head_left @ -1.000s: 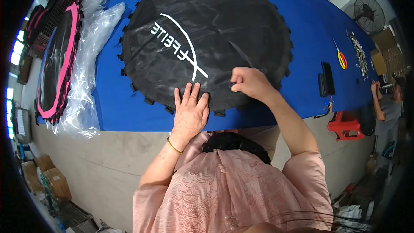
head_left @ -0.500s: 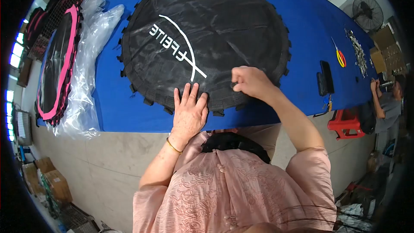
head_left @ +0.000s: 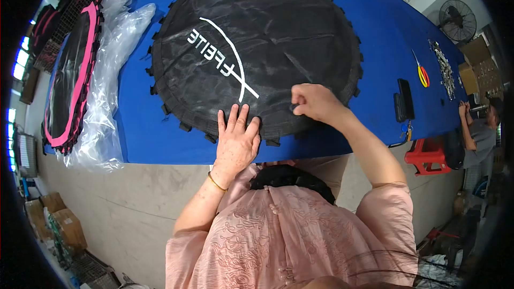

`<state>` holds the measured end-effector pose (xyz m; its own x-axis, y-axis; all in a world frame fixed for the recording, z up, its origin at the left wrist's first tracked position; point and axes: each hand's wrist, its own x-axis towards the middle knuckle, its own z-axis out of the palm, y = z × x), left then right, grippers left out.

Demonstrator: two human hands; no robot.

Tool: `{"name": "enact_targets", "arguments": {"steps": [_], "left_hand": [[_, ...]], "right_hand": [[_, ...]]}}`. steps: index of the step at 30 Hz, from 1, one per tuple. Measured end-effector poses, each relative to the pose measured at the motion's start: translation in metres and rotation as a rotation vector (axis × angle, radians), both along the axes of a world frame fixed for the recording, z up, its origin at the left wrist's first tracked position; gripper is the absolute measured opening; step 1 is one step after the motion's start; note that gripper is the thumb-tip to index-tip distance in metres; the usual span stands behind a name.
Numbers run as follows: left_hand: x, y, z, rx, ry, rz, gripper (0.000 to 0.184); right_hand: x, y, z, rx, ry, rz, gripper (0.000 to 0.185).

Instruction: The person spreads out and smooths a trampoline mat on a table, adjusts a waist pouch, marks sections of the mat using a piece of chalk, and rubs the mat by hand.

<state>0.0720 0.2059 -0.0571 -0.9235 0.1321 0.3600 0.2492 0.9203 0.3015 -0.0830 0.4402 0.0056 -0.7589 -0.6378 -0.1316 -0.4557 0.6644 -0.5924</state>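
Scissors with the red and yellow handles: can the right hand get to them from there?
Probably, with a sideways stretch. Nothing stands between the right hand and the scissors, just trampoline mat and blue tabletop. The hand is curled and would likely need to open first.

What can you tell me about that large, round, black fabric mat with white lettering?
The large, round, black, woven-looking fabric mat lies spread, slightly creased, on the blue table. Small black tabs jut out around its rim. White lettering, which reads mirrored, and a white curved line mark its left half. The person's left hand, fingers spread, rests on its near edge. The right hand, closed in a fist, is at its near right part; what it holds, if anything, is unclear.
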Motion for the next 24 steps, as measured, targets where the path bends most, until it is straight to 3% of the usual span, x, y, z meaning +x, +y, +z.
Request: {"name": "enact_targets", "arguments": {"steps": [6, 9, 11, 17, 19, 24], "left_hand": [[-0.001, 0.000, -0.004, -0.004, 0.012, 0.007, 0.033], [0.001, 0.000, -0.003, 0.002, 0.009, 0.006, 0.034], [0.001, -0.001, -0.002, 0.002, 0.009, 0.007, 0.034], [0.000, 0.000, -0.001, 0.004, 0.009, 0.000, 0.034], [0.000, 0.000, -0.003, -0.009, 0.015, 0.001, 0.034], [0.001, 0.000, -0.002, -0.006, 0.007, 0.000, 0.034]], "right_hand": [[0.015, -0.047, -0.021, -0.170, 0.099, 0.073, 0.024], [0.001, -0.035, -0.012, -0.095, 0.038, -0.011, 0.024], [-0.015, -0.021, -0.013, -0.041, 0.205, -0.089, 0.025], [-0.032, -0.024, -0.006, 0.015, 0.024, -0.169, 0.025], [-0.026, -0.044, -0.024, -0.095, 0.209, -0.015, 0.023], [-0.007, -0.064, -0.027, -0.146, 0.193, 0.075, 0.024]]}}
